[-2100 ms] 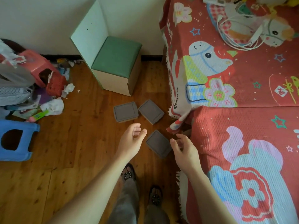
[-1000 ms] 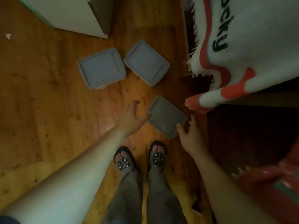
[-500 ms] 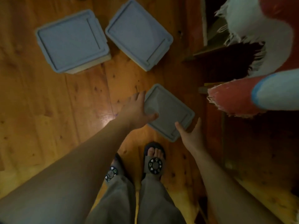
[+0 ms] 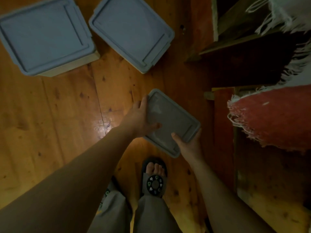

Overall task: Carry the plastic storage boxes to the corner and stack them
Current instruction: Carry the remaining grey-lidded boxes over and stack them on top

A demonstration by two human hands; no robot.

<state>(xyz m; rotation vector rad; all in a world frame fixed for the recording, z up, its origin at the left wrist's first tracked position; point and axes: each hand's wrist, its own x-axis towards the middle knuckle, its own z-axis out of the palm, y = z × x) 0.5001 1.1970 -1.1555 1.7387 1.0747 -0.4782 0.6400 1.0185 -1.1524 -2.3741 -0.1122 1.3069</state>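
Observation:
Three plastic storage boxes with grey lids stand on the wooden floor. The nearest box [image 4: 173, 118] sits just ahead of my feet, turned at an angle. My left hand [image 4: 141, 118] grips its left side, thumb lying on the lid. My right hand [image 4: 189, 145] grips its near right corner, thumb on the lid and fingers round the edge. The other two boxes, one at top left [image 4: 45, 36] and one at top middle [image 4: 131, 31], stand side by side farther away.
A wooden bed frame [image 4: 223, 105] runs along the right, with a red fringed blanket [image 4: 272, 115] hanging over it. My sandalled right foot [image 4: 154, 177] stands below the held box. Bare floor [image 4: 50, 123] spreads to the left.
I have bent down closer to the floor. Both hands went from reaching toward the nearest box to gripping its two sides.

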